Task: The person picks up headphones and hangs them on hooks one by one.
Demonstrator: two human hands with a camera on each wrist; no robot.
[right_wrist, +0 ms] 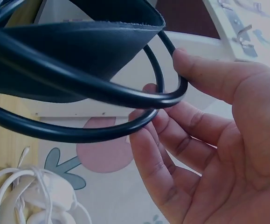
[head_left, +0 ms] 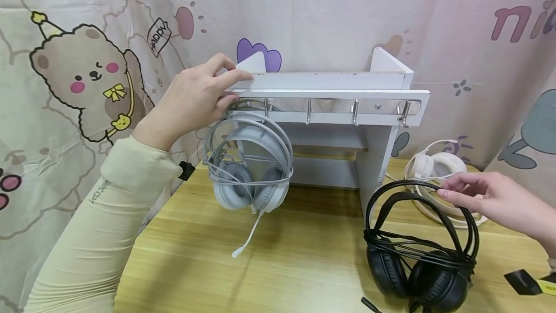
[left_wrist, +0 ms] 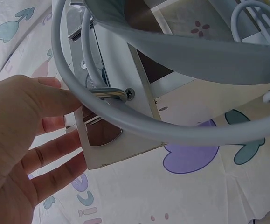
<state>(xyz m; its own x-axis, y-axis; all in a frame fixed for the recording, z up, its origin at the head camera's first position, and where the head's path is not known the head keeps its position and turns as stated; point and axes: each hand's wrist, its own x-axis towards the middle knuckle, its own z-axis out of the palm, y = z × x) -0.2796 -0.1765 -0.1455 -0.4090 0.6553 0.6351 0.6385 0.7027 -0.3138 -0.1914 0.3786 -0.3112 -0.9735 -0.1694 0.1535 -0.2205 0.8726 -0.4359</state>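
Clearly, the black headset (head_left: 438, 281) is held upright at the front right, over the bench (head_left: 304, 264), with its cable wound round the band and cups; whether the cups touch the wood cannot be told. The right hand (head_left: 491, 197) has its fingers and thumb pinching the top of the headband. Just behind, a white headset (head_left: 449, 164) lies on the bench with its cable looped beside it, to the right of the rack (head_left: 382, 153). At the rack's front runs a rail (head_left: 330, 105) bearing metal hooks (head_left: 355, 111). A grey headset (head_left: 236, 187) hangs at the rail's left end, its cable wrapped about it and its mic pointing down. Here the left hand (head_left: 195, 91) grips the rail's end, thumb in front near the grey headband, fingers over and behind. Past the rack hangs a pale curtain (head_left: 330, 37) printed with a bear (head_left: 95, 81) and flowers.
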